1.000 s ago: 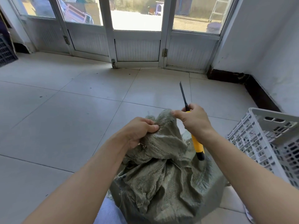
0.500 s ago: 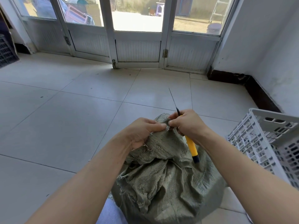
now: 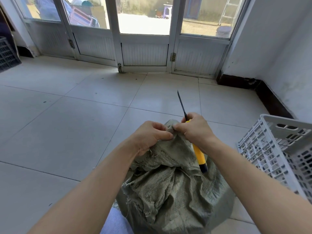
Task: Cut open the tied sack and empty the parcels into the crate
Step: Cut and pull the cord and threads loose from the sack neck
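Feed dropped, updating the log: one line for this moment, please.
left hand: grips sack top | right hand: holds knife, pinches sack | crate: right of sack

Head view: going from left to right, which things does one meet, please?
Dark crate at the left edge → left hand gripping the sack → right hand holding the yellow knife → white crate.

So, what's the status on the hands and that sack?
Left hand pinches sack top. Right hand grips knife, blade pointing away. Sack top bunched; crate stands at right, nothing between.
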Motion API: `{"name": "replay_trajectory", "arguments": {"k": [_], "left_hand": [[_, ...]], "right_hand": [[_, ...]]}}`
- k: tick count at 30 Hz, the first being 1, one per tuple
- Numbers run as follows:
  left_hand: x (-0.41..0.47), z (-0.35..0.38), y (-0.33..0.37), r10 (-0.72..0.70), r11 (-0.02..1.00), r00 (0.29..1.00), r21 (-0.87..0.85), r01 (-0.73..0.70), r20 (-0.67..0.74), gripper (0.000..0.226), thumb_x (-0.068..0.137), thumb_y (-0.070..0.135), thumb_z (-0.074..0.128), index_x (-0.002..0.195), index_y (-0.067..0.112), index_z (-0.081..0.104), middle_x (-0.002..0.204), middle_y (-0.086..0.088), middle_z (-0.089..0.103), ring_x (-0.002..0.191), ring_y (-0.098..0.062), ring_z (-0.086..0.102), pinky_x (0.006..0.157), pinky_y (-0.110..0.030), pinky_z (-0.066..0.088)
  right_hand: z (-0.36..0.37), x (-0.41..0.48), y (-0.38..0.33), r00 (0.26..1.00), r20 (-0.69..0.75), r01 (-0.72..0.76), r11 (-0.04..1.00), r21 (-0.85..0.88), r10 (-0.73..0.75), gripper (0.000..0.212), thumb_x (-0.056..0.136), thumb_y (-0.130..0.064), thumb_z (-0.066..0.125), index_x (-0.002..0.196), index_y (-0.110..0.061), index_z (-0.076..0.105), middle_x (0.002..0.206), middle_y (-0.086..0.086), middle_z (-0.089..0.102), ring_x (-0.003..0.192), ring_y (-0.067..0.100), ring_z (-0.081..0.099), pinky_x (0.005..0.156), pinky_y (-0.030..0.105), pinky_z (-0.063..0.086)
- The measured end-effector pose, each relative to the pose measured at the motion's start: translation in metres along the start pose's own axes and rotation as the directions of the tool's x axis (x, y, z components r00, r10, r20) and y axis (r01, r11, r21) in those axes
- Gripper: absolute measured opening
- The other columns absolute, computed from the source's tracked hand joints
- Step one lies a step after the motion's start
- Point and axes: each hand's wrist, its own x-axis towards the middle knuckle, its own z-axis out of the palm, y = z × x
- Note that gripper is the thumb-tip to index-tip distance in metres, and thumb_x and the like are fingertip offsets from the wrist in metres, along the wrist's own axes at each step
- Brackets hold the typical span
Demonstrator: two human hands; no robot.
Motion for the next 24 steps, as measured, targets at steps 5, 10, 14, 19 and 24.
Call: {"name": "replay_trajectory", "arguments": {"k": [5, 10, 14, 19, 24], "left_hand": [[0.005, 0.009, -0.005, 0.386, 0.880, 0.913, 0.349, -0.321, -0.135, 0.008, 0.080, 0.008, 0.067, 0.082, 0.012, 0.073, 0.071, 0.003, 0.067, 0.062, -0.005, 0.057, 0.066, -0.023, 0.048], [0.004, 0.014, -0.012, 0.491, 0.790, 0.868, 0.460, -0.406, -0.078, 0.019, 0.082, 0.009, 0.066, 0.097, 0.018, 0.075, 0.091, 0.001, 0.061, 0.083, -0.007, 0.057, 0.075, -0.012, 0.043], [0.000, 0.015, -0.009, 0.473, 0.831, 0.876, 0.378, -0.408, -0.097, 0.013, 0.085, 0.028, 0.068, 0.084, 0.017, 0.076, 0.084, 0.000, 0.062, 0.075, -0.007, 0.054, 0.068, -0.016, 0.041], [0.002, 0.012, -0.009, 0.375, 0.911, 0.915, 0.244, -0.333, -0.150, 0.005, 0.083, 0.015, 0.070, 0.088, 0.016, 0.068, 0.079, -0.006, 0.063, 0.071, -0.012, 0.055, 0.068, -0.021, 0.045], [0.006, 0.012, -0.011, 0.345, 0.917, 0.932, 0.255, -0.308, -0.115, 0.019, 0.075, 0.015, 0.078, 0.089, 0.013, 0.065, 0.075, -0.001, 0.059, 0.066, -0.009, 0.052, 0.067, -0.023, 0.047]], "right_hand": [[-0.001, -0.005, -0.011, 0.960, 0.188, -0.234, 0.962, 0.143, 0.206, 0.030, 0.084, -0.039, 0.069, 0.080, -0.009, 0.068, 0.062, 0.008, 0.060, 0.039, 0.010, 0.042, 0.039, 0.020, 0.034], [-0.001, 0.001, -0.011, 0.942, 0.128, -0.333, 0.901, 0.277, 0.309, 0.008, 0.088, -0.007, 0.055, 0.081, -0.006, 0.059, 0.072, 0.007, 0.061, 0.042, 0.010, 0.056, 0.041, 0.022, 0.034], [-0.004, 0.001, -0.009, 0.925, 0.165, -0.379, 0.829, 0.411, 0.342, 0.014, 0.090, 0.000, 0.049, 0.079, -0.006, 0.054, 0.070, 0.006, 0.053, 0.048, 0.010, 0.051, 0.044, 0.022, 0.034], [-0.009, -0.001, -0.004, 0.912, 0.200, -0.411, 0.783, 0.467, 0.359, 0.019, 0.087, 0.006, 0.045, 0.075, -0.007, 0.048, 0.070, 0.006, 0.047, 0.048, 0.010, 0.047, 0.042, 0.021, 0.034], [-0.009, -0.001, -0.002, 0.913, 0.245, -0.406, 0.769, 0.494, 0.325, 0.014, 0.087, 0.000, 0.051, 0.076, -0.008, 0.051, 0.065, 0.004, 0.046, 0.045, 0.010, 0.044, 0.039, 0.020, 0.033]]}}
